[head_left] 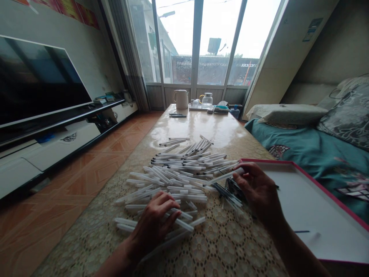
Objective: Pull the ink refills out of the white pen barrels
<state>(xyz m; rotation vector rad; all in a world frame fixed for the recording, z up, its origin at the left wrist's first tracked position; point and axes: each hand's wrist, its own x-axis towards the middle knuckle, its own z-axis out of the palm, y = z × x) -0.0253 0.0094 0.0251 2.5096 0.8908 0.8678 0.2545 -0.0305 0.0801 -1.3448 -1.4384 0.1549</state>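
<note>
My right hand pinches a whitish translucent pen between thumb and fingers, its length pointing left over the table. Below it lies a bunch of thin dark pen refills, partly hidden by the hand. My left hand is lowered onto the near pile of white pen barrels, fingers curled around a white pen barrel that sticks out to the right. Farther back, pens with dark tips lie in a loose heap, mostly sideways.
A white tray with a magenta rim stands at the right, a thin dark stick inside. At the table's far end are a beige jug, a glass pot and a tissue pack. A sofa borders the right side.
</note>
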